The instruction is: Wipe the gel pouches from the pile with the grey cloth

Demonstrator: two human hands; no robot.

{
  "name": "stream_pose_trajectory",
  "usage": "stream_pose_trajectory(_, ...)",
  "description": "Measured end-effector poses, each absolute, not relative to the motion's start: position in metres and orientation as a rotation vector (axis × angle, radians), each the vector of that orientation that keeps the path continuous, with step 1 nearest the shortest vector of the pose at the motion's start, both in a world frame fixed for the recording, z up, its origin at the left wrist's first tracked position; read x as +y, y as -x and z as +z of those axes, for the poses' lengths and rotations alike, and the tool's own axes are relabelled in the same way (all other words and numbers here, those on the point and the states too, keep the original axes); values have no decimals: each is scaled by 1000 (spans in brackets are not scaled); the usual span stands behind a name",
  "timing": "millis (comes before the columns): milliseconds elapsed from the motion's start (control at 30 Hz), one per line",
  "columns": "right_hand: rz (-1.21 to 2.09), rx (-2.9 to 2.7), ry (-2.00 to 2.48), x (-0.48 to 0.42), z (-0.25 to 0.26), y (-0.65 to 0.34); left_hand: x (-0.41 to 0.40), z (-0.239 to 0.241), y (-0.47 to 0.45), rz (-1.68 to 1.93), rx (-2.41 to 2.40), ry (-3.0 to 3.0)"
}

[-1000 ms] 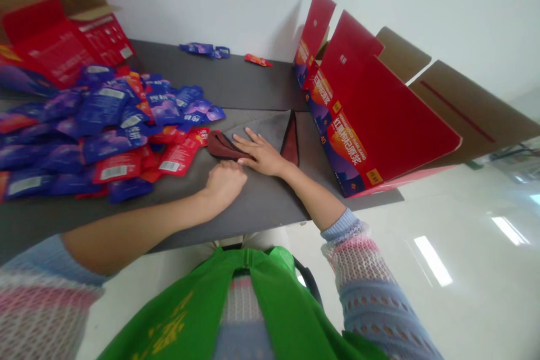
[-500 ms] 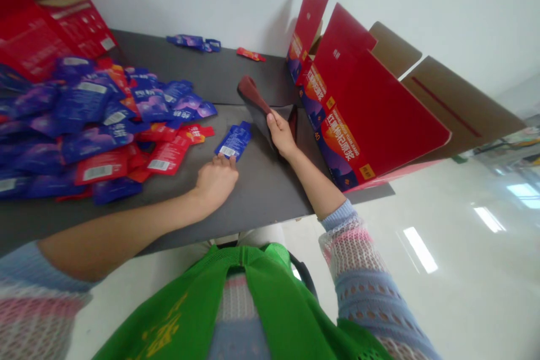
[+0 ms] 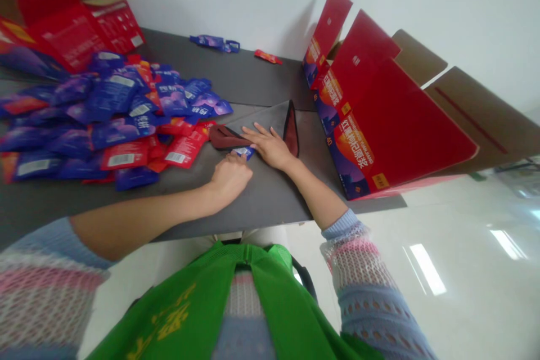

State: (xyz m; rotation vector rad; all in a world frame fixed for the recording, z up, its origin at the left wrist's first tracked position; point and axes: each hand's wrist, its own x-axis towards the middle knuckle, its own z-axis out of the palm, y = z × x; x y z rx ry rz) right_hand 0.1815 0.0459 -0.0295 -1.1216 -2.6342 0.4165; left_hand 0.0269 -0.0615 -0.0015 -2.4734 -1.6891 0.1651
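Observation:
On the grey table lies a blue pouch (image 3: 244, 152), mostly covered by a grey and brown cloth (image 3: 276, 117). My left hand (image 3: 232, 176) is closed at the pouch's near end, with its fingertips pressed on it. Flat over the cloth, fingers spread, rests my right hand (image 3: 270, 147), just right of the left one. One folded brown edge of the cloth reaches to the left, close to a heap of blue pouches (image 3: 112, 95). Red pouches (image 3: 185, 143) lie at the right side of that heap.
Open red cartons (image 3: 363, 95) stand along the right of the table (image 3: 185, 211). Another open red carton (image 3: 63, 28) is at the back left. Near the wall lie blue pouches (image 3: 213, 42) and a red sachet (image 3: 268, 57).
My right hand has brought the cloth left and down over the blue pouch and has opened flat on it. My left hand stays at the pouch's near end. The view has shifted slightly.

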Motion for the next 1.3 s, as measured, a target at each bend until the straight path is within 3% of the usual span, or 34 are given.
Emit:
stream_pose_trajectory(167,430,-2352,1330,71,-38,-196,-63,-4,-27,201,-1677,2452)
stream_pose_trajectory(467,626,-1804,1079,80,-33,-216,-62,-5,-25,145,-1685,2467)
stream_pose_trajectory(767,505,-2778,803,29,-20,-187,-60,-4,-25,189,-1644,2527)
stream_pose_trajectory(1300,337,-2355,1412,68,-33,-209,-62,-4,-27,212,-1644,2445)
